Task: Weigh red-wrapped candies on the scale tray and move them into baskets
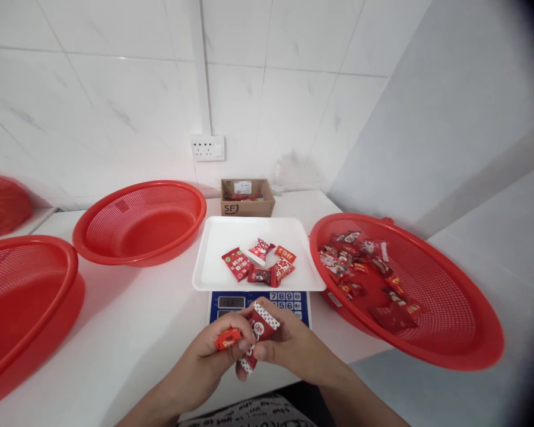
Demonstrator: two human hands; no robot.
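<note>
My left hand (213,359) and my right hand (293,347) meet just in front of a digital scale (289,299). Both are closed on red wrapped candies: the left pinches a small orange-red candy (226,338), the right grips a red and white dotted candy (262,320). A white tray (213,249) rests on the scale and holds several red candy packets (260,261). To the right, a red mesh basket (449,320) overhangs the counter edge and holds many red candies (365,267).
An empty red basket (140,222) sits behind and to the left, another red basket (22,296) at the far left. A small cardboard box (247,198) stands against the tiled wall below a socket (208,148). The white counter's front edge is near my wrists.
</note>
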